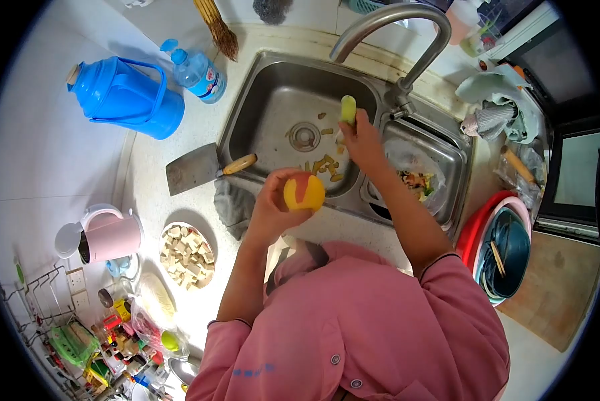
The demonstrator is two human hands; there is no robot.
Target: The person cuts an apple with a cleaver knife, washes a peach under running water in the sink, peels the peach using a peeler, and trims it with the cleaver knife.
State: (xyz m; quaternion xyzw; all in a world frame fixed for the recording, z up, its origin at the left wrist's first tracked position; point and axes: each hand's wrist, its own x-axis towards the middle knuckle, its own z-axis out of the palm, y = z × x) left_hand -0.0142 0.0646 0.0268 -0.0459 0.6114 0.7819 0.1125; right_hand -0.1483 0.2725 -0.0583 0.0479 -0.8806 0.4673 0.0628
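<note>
My left hand (274, 206) is wrapped round a yellow-orange fruit (316, 194) with a reddish strip of skin on it, at the sink's front edge. My right hand (364, 142) grips a tool with a pale green handle (348, 109) above the right side of the large basin. The tool's working end is hidden or too small to make out. Yellowish-brown peelings (324, 165) lie in the steel sink (260, 100), near the round drain (304, 136).
A cleaver (193, 168) with a wooden handle lies left of the sink, beside a grey cloth (234, 208) and a plate of pale cubes (187, 255). The faucet (400, 12) arches overhead. Stacked basins (469, 247) stand at right; a blue thermos (139, 100) is at upper left.
</note>
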